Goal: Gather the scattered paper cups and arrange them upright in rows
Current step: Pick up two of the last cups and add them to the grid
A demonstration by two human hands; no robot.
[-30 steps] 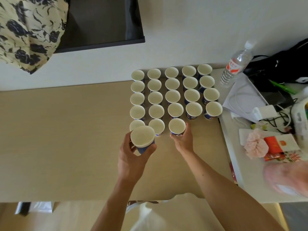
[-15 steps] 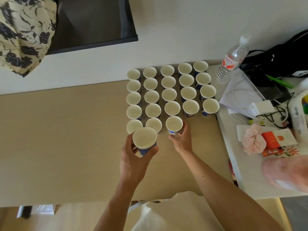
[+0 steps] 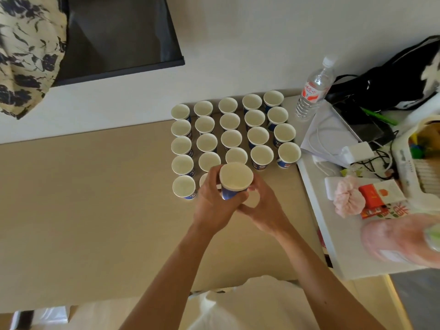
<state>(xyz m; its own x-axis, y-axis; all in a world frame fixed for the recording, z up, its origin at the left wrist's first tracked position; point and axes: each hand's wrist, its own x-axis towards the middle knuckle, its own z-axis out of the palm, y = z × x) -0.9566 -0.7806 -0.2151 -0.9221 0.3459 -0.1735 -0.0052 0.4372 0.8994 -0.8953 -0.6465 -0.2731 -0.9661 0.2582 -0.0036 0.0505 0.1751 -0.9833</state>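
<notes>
Paper cup [image 3: 235, 177] | gripped mouth-up by left hand [image 3: 214, 203] at frame centre, likely poised to extend front row [image 3: 183, 186] | right hand [image 3: 264, 206] curled beside its base, grip unclear

The paper cups [image 3: 231, 139] are thin paper, matt white inside. The raised cup [image 3: 235, 176] at their near edge shows a blue printed wall with slight gloss. Under the cups the table [image 3: 83, 198] looks like smooth matt beige laminate. Right of the cups the bottle [image 3: 313, 89] is clear glossy plastic, and far left of them hangs soft flowered cloth [image 3: 26, 51].
</notes>
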